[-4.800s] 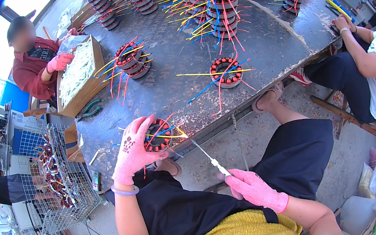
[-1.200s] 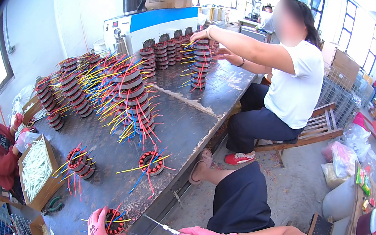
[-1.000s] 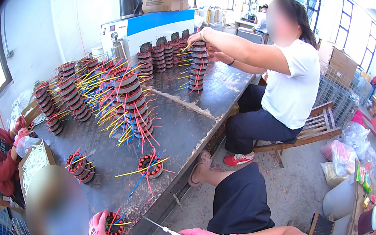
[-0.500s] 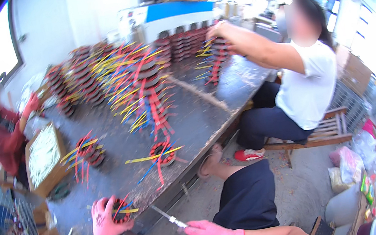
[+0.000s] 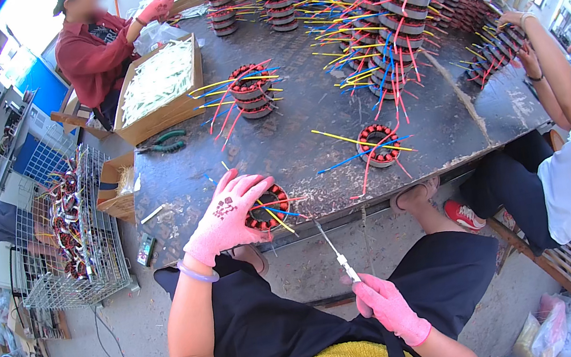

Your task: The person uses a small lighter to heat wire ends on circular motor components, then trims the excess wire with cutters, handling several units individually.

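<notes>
one wound ring (image 5: 277, 193) lay clasped in the left hand (image 5: 227, 214) at the near edge of the table (image 5: 331, 190), right hand (image 5: 391, 308) gripping a slim tool (image 5: 346, 266) slanted toward its wires (image 5: 283, 222), tip apart.

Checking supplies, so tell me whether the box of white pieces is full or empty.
Full or nearly so: the cardboard box has white pieces spread wall to wall, hiding its bottom.

Hands (image 5: 221, 213) in matt cloth, metallic tool shaft (image 5: 326, 237), scuffed tabletop (image 5: 300, 154), cardboard box (image 5: 177, 105)
</notes>
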A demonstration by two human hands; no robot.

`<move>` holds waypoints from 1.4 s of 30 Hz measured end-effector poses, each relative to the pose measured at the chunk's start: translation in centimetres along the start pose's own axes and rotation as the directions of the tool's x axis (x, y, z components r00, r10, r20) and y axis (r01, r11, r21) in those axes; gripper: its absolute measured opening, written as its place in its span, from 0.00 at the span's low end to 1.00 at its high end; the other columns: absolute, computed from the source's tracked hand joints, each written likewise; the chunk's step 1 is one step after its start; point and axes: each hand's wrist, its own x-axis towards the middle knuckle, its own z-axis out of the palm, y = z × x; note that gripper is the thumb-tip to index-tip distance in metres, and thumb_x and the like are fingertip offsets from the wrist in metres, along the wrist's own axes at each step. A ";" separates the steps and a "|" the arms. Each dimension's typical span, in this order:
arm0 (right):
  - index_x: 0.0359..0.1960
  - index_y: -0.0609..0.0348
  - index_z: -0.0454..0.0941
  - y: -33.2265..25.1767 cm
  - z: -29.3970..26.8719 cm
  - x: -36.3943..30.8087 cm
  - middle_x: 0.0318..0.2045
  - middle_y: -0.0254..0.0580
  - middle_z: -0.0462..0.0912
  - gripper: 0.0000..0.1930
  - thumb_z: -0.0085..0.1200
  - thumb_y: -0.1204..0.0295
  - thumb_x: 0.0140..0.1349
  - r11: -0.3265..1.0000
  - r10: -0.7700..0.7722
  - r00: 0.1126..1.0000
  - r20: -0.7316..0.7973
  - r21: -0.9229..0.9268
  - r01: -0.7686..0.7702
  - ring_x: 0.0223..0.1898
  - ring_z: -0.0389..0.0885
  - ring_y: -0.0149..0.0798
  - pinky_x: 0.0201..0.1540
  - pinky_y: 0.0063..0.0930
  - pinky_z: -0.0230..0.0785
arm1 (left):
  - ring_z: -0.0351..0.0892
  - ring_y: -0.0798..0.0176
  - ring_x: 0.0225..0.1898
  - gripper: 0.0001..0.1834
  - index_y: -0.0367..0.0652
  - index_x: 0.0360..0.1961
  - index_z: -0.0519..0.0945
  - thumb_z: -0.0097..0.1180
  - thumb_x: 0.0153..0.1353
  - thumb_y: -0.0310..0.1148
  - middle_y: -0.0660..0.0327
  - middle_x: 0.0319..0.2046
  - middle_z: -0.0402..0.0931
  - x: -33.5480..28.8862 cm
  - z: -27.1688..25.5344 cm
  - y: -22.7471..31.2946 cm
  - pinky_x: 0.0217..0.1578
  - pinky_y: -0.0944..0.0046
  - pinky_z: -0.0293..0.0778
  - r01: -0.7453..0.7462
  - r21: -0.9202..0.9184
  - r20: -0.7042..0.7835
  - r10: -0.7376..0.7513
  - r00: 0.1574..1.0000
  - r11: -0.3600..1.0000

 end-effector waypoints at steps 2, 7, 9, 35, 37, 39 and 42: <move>0.61 0.63 0.74 0.0 0.0 0.2 0.21 0.24 0.69 0.19 0.48 0.64 0.75 1.000 0.017 1.000 0.002 0.012 -0.017 0.24 0.64 0.20 0.27 0.17 0.56 | 0.63 0.44 0.67 0.56 0.48 0.67 0.70 0.79 0.30 0.44 0.55 0.62 0.70 0.2 0.0 0.0 0.74 0.44 0.49 -0.005 0.010 0.001 0.005 1.000 1.000; 0.60 0.63 0.74 -0.2 0.0 0.3 0.20 0.24 0.68 0.19 0.47 0.65 0.76 0.999 0.032 0.999 -0.003 -0.028 -0.032 0.23 0.64 0.20 0.27 0.17 0.56 | 0.58 0.37 0.69 0.57 0.54 0.68 0.70 0.80 0.29 0.48 0.55 0.63 0.67 0.2 0.1 0.0 0.73 0.41 0.49 0.043 0.092 -0.012 -0.042 0.999 0.995; 0.60 0.63 0.74 -0.3 0.2 0.2 0.20 0.24 0.67 0.18 0.46 0.65 0.76 0.999 0.034 0.999 0.005 0.031 -0.035 0.22 0.64 0.21 0.27 0.18 0.56 | 0.54 0.34 0.70 0.57 0.56 0.67 0.71 0.79 0.29 0.50 0.56 0.63 0.66 0.2 0.2 -0.2 0.72 0.39 0.49 0.045 0.112 -0.025 -0.043 0.999 0.993; 0.60 0.65 0.73 -0.4 0.6 0.0 0.20 0.24 0.68 0.19 0.45 0.65 0.76 0.996 0.009 1.000 -0.005 -0.093 -0.009 0.23 0.63 0.20 0.27 0.17 0.55 | 0.61 0.39 0.67 0.56 0.49 0.68 0.69 0.79 0.31 0.44 0.55 0.64 0.69 0.3 0.5 -0.3 0.71 0.45 0.55 0.013 0.010 0.006 -0.013 1.000 1.000; 0.60 0.65 0.73 -0.4 0.4 0.0 0.20 0.24 0.69 0.19 0.45 0.65 0.76 0.994 0.010 1.000 -0.005 -0.106 -0.010 0.22 0.62 0.21 0.27 0.17 0.55 | 0.61 0.39 0.67 0.56 0.49 0.68 0.69 0.79 0.31 0.44 0.55 0.64 0.69 0.2 0.4 -0.4 0.71 0.45 0.55 0.015 0.017 0.004 -0.015 1.000 1.000; 0.60 0.65 0.73 -0.4 0.3 0.0 0.20 0.24 0.69 0.19 0.45 0.65 0.76 0.992 0.012 1.000 -0.012 -0.126 -0.013 0.22 0.62 0.21 0.26 0.17 0.55 | 0.61 0.39 0.67 0.56 0.50 0.68 0.69 0.79 0.31 0.44 0.55 0.64 0.69 0.3 0.4 -0.2 0.71 0.45 0.55 0.020 0.023 0.012 -0.021 1.000 1.000; 0.60 0.65 0.73 -0.3 0.4 0.0 0.20 0.24 0.69 0.19 0.45 0.65 0.75 0.998 0.021 1.000 -0.006 -0.064 -0.021 0.22 0.63 0.21 0.26 0.17 0.55 | 0.61 0.39 0.67 0.56 0.50 0.68 0.69 0.79 0.31 0.44 0.55 0.64 0.69 0.3 0.5 -0.3 0.71 0.44 0.55 0.020 0.021 0.012 -0.020 1.000 1.000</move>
